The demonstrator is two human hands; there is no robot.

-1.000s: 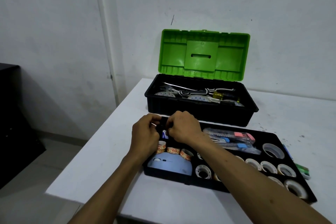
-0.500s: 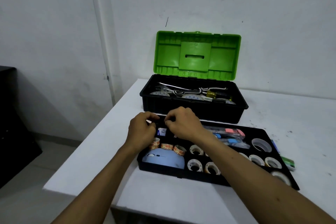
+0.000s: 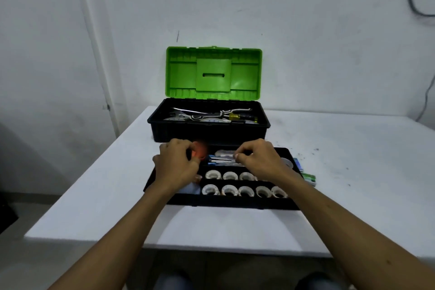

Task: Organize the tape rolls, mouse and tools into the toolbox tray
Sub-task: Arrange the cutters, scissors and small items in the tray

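Head view: table (image 3: 341,207) carries the open toolbox (image 3: 211,133), tray (image 3: 235,203) just in front. Your left hand (image 3: 179,163) pinches a blurred orange item (image 3: 200,152) over the tray's back-left corner. Your right hand (image 3: 261,160) is curled over the cutters (image 3: 222,160), can't tell if it's gripping. Tape rolls (image 3: 229,190) fill the front rows

Count: 1 toolbox (image 3: 209,133), 1 tray (image 3: 235,204), 1 table (image 3: 353,183). Tape rolls (image 3: 228,190): 5 in front row, 3 clear in the row behind, maybe a 4th cut off by the right forearm. 1 bigger roll (image 3: 287,162) at tray's right end, partly hidden. 1 light blue mouse (image 3: 189,189), mostly covered. 1 orange item (image 3: 200,152), blurred. Flat tools (image 3: 221,160) in back compartment overlap, can't count. 1 yellow-handled screwdriver (image 3: 235,116) in toolbox; other tools there too tangled to count. Beside tray: 1 blue item (image 3: 297,163), 1 green item (image 3: 310,178). 2 hands: left hand (image 3: 175,163), right hand (image 3: 261,160).
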